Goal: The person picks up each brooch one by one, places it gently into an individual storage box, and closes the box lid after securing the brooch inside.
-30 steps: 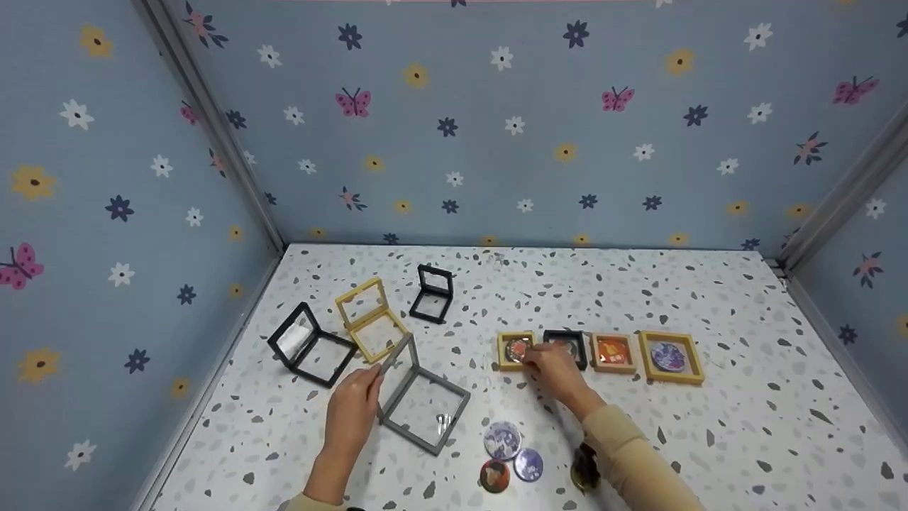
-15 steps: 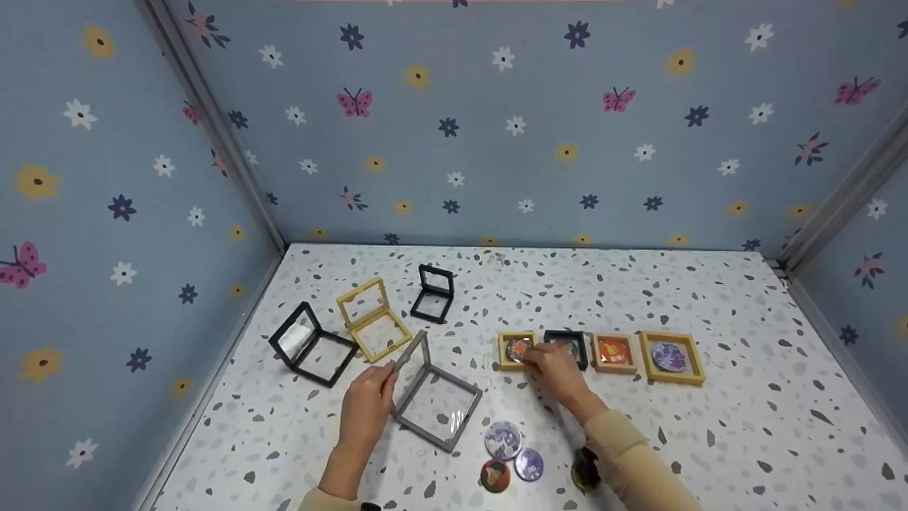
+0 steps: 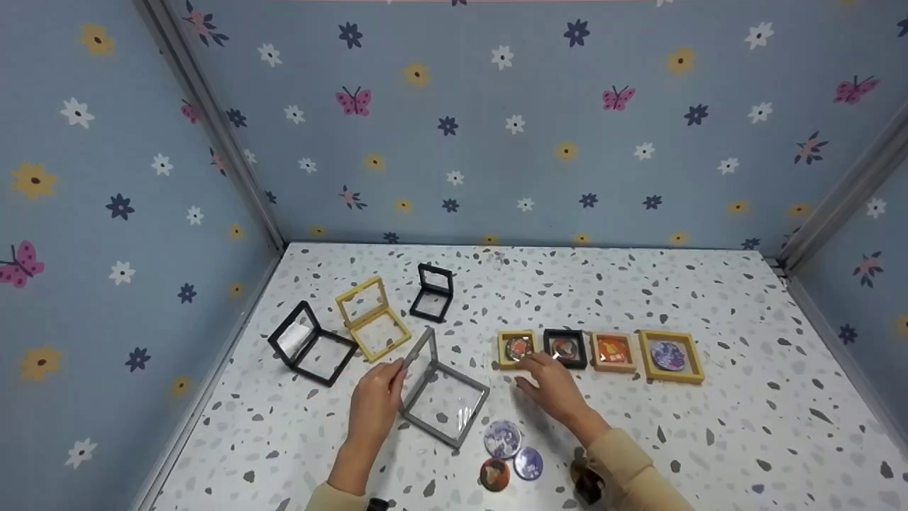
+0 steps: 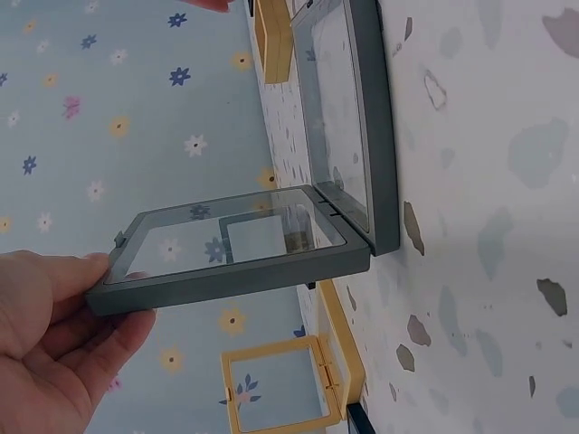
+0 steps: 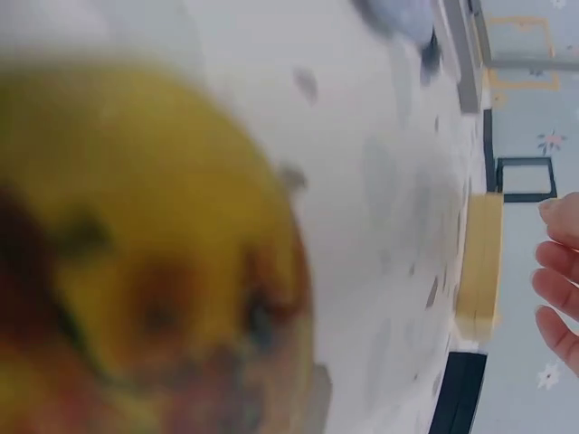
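Observation:
My left hand pinches the raised lid of a grey square display frame between thumb and fingers. The frame's lower half lies on the table, its clear film showing no badge inside. In the left wrist view the lid stands at about a right angle to its base. My right hand hovers with loosely bent fingers, holding nothing, just in front of a small yellow frame containing a round badge. Beside that, a black frame holds another badge.
To the right are a light-orange frame and a larger yellow frame, both filled. Purple badges and a red badge lie in front; a yellow badge is near my right wrist. Open black and yellow frames stand left.
My left hand has slid the grey frame to the right. My right hand has drawn back from the small yellow frame toward me, uncovering the badge in the black frame.

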`<action>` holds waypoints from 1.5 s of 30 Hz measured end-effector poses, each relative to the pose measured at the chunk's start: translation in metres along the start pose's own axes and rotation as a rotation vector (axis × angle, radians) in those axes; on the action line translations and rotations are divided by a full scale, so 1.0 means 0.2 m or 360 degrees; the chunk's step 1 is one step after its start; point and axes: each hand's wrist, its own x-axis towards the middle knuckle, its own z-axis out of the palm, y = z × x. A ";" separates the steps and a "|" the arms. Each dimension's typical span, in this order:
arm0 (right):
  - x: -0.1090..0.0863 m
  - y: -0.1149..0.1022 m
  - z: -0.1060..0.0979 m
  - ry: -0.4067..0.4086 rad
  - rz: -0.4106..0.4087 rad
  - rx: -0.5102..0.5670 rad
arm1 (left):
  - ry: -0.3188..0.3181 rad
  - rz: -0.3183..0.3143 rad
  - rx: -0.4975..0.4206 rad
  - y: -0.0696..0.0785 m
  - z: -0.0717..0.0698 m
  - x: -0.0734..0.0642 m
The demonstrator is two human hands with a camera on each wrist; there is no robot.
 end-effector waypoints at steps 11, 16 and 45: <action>-0.07 -0.14 -0.04 -0.0306 -0.0051 0.0194 | 0.0016 0.0012 -0.0017 0.01 0.01 0.00; -0.08 -0.17 -0.06 -0.0563 -0.0097 0.0217 | 0.0017 0.0014 -0.0010 0.01 0.02 0.01; -0.11 -0.22 -0.04 -0.0971 -0.0161 0.0066 | -0.0021 -0.0026 -0.0017 0.02 0.01 0.00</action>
